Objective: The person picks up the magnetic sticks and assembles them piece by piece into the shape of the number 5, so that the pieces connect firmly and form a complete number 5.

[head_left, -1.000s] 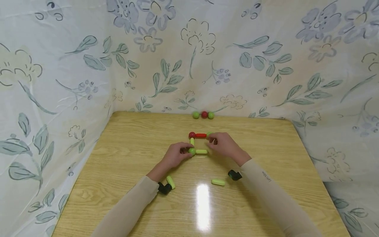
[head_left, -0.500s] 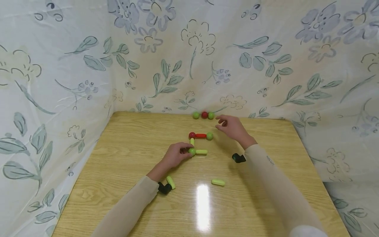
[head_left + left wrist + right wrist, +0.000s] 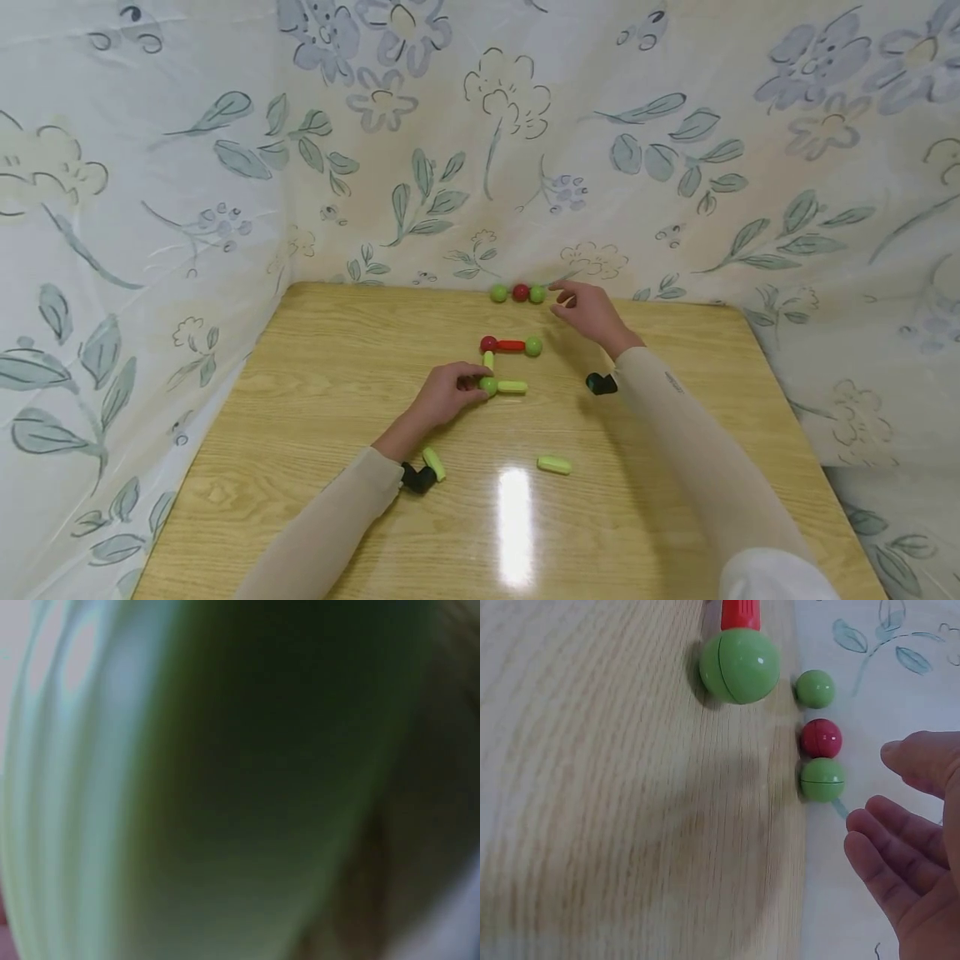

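Note:
My left hand [image 3: 442,396] pinches a green ball [image 3: 489,386] between thumb and fingers. From that ball one yellow-green rod [image 3: 513,387] points right and another rod [image 3: 489,362] runs up toward a red ball [image 3: 489,343]. A red rod [image 3: 512,346] links the red ball to a second green ball [image 3: 533,346]. At the table's back edge my right hand [image 3: 588,312] hovers with fingers parted, holding nothing. Closest to its fingertips is the right-hand green ball [image 3: 822,780] of the back row. A blurred green shape [image 3: 225,825] fills the left wrist view.
Beside that ball in the back row are a red ball [image 3: 521,292] and another green ball [image 3: 499,293], against the flowered cloth [image 3: 420,167]. Two loose yellow-green rods [image 3: 554,465] lie nearer on the wooden table [image 3: 337,350], one by the left wrist's black camera [image 3: 418,477].
My right hand has left the green ball at the red rod's end and moved back to the rear row of balls. My left hand has stayed on its green ball.

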Demonstrator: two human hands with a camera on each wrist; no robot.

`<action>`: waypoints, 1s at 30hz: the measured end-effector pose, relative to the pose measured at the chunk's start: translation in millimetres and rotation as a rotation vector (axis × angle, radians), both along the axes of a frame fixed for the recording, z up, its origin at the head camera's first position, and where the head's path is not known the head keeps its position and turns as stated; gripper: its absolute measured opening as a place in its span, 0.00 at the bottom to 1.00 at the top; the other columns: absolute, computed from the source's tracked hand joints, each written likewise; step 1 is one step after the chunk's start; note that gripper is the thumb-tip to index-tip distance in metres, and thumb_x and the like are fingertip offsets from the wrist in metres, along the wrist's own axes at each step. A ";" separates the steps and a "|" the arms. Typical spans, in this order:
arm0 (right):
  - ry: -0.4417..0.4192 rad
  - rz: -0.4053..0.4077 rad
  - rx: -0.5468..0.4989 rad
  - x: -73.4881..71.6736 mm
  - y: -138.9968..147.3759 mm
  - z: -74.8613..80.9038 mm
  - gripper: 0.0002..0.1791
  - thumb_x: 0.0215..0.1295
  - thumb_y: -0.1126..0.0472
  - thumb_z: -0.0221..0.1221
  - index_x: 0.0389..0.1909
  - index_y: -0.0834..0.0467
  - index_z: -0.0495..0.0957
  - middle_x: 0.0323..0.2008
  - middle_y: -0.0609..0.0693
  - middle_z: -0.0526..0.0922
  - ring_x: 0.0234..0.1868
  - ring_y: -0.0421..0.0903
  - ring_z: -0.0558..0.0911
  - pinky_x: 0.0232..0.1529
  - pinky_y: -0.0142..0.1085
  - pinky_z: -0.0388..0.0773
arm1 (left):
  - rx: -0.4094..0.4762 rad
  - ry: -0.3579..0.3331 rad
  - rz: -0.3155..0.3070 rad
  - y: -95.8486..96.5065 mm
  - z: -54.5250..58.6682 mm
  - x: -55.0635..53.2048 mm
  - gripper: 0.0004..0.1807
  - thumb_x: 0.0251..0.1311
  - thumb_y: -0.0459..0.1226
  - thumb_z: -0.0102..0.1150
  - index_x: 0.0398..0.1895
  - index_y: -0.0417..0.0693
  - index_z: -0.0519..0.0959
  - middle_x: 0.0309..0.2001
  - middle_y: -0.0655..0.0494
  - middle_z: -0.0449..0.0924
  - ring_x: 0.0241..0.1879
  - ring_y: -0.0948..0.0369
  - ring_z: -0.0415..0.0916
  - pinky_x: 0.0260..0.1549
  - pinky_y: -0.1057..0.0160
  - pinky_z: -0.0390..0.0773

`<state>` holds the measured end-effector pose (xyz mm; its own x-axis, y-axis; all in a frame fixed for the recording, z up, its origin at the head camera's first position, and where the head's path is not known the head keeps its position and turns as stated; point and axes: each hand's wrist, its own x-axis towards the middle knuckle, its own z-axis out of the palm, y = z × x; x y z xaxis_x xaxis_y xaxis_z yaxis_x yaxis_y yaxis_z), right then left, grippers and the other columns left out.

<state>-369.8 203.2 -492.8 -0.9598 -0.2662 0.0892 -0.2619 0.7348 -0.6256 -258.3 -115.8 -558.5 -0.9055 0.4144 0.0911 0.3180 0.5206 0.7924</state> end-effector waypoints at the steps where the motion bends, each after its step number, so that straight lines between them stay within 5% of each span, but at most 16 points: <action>1: -0.004 -0.004 0.003 -2.3 -1.3 -0.2 0.24 0.78 0.60 0.66 0.71 0.58 0.79 0.55 0.60 0.86 0.51 0.57 0.85 0.50 0.52 0.84 | 0.000 -0.001 -0.001 -0.2 -0.2 -0.2 0.17 0.67 0.35 0.77 0.58 0.51 0.90 0.41 0.59 0.84 0.38 0.62 0.77 0.39 0.62 0.79; 14: -0.110 0.016 0.049 -22.5 -15.7 -16.1 0.37 0.77 0.62 0.60 0.85 0.50 0.64 0.58 0.62 0.79 0.51 0.59 0.79 0.51 0.53 0.80 | 0.009 0.002 -0.005 -2.6 0.6 -1.7 0.17 0.67 0.35 0.77 0.58 0.50 0.90 0.39 0.59 0.84 0.37 0.62 0.77 0.38 0.62 0.79; 22: -0.143 0.022 0.151 -31.6 -20.3 -21.8 0.37 0.77 0.60 0.63 0.84 0.52 0.64 0.48 0.58 0.82 0.45 0.55 0.79 0.46 0.49 0.78 | -0.001 -0.008 -0.005 -1.5 1.1 -3.2 0.18 0.67 0.35 0.77 0.59 0.50 0.89 0.40 0.58 0.84 0.37 0.62 0.77 0.38 0.63 0.79; 30: -0.143 0.007 0.155 -35.7 -17.8 -25.0 0.37 0.77 0.63 0.62 0.84 0.52 0.64 0.50 0.59 0.82 0.47 0.56 0.79 0.48 0.50 0.79 | -0.012 -0.004 -0.004 -1.5 0.6 -4.9 0.17 0.67 0.35 0.76 0.59 0.50 0.89 0.39 0.59 0.83 0.37 0.61 0.76 0.38 0.62 0.79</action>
<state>-405.5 185.4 -517.8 -0.9579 -0.2725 -0.0907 -0.1835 0.8236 -0.5367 -263.2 -117.3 -557.9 -0.9040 0.4193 0.0828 0.3173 0.5284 0.7875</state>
